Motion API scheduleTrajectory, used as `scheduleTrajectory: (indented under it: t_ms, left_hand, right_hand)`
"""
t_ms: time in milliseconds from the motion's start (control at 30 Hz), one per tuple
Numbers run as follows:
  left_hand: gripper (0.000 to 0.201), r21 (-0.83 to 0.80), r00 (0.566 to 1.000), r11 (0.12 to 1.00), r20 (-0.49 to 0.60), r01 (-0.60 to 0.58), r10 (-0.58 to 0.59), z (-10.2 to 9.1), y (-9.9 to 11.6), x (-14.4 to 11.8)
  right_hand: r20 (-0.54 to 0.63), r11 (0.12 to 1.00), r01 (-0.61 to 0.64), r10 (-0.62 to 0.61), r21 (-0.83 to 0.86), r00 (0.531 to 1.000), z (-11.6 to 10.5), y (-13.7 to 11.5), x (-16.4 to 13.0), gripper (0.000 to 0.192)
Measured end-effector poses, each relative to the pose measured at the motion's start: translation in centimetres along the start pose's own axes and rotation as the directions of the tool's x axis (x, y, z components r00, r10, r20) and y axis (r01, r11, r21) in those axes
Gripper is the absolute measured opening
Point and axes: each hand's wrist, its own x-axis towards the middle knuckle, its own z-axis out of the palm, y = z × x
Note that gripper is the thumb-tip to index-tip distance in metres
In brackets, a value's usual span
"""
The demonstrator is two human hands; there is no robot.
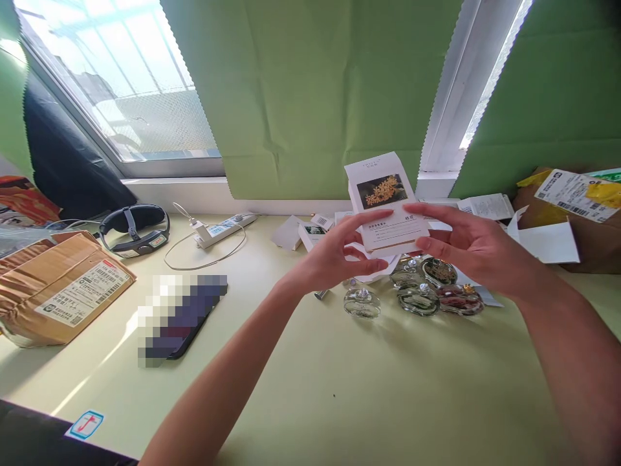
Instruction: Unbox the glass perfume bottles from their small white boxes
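A small white cardboard box (pixel 388 223) with a photo of yellow-orange flowers and printed text is held up over the table, its top flap raised. My left hand (pixel 334 255) has it at the lower left, index finger across the front and thumb below. At its right side, the fingers and thumb of my right hand (pixel 468 243) grip the edge. Beneath the hands stand several glass bottles: a clear bottle (pixel 362 303), a greenish bottle (pixel 418 300) and a reddish bottle (pixel 460 299). Whatever the box contains is hidden.
White boxes and opened cartons (pixel 546 239) lie behind the hands, beside a brown parcel (pixel 592 239). To the left are a blurred phone (pixel 187 320), a power strip (pixel 226 230) with a cable, a dark headband device (pixel 136 230) and a wrapped cardboard parcel (pixel 68 288).
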Motion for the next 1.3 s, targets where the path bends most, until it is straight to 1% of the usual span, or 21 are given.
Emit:
scheduleTrajectory:
  t_ms: [67,233,367,600,700,867,1133,1233,1300]
  left_hand:
    - [0.069,-0.012,1.000,1.000,0.000,0.002,-0.002,-0.1,0.1,-0.1]
    - [0.065,-0.043,1.000,0.999,0.013,0.016,-0.016,-0.1,0.7,-0.2]
    - [0.061,-0.057,1.000,0.998,0.002,0.012,-0.012,0.0,0.8,-0.2]
    - [0.057,-0.068,1.000,0.998,-0.015,0.013,-0.014,0.3,1.0,-0.2]
    - [0.057,-0.059,1.000,0.998,-0.031,0.002,-0.004,0.4,0.9,-0.2]
    - [0.056,-0.045,0.999,0.999,-0.043,-0.003,0.001,0.5,0.8,-0.2]
    - [0.055,-0.055,0.998,0.998,-0.056,0.024,-0.027,0.7,1.2,-0.3]
    - [0.054,-0.041,0.998,0.999,-0.060,0.031,-0.034,0.8,1.3,-0.3]
    - [0.052,-0.020,0.997,1.000,-0.070,0.015,-0.016,0.9,1.3,-0.3]
  right_hand:
    - [0.015,0.999,0.039,-0.039,0.018,0.999,0.1,0.0,0.1,0.056]
    - [-0.002,0.996,0.083,-0.083,0.012,0.997,0.3,0.0,0.1,0.042]
    - [0.008,0.996,0.085,-0.085,0.031,0.996,0.3,0.0,0.0,0.044]
    - [-0.033,0.998,0.061,-0.061,0.001,0.998,0.3,-0.2,-0.1,0.046]
    - [-0.062,0.997,0.073,-0.075,-0.024,0.995,0.2,-0.1,-0.2,0.045]
    - [-0.071,0.995,0.085,-0.088,-0.045,0.994,0.2,0.0,-0.2,0.047]
    - [-0.083,0.987,0.110,-0.120,-0.114,0.989,0.0,0.2,-0.3,0.048]
    - [-0.082,0.988,0.108,-0.117,-0.106,0.990,0.0,0.1,-0.4,0.048]
    - [-0.083,0.989,0.110,-0.118,-0.097,0.990,0.1,0.0,-0.4,0.047]
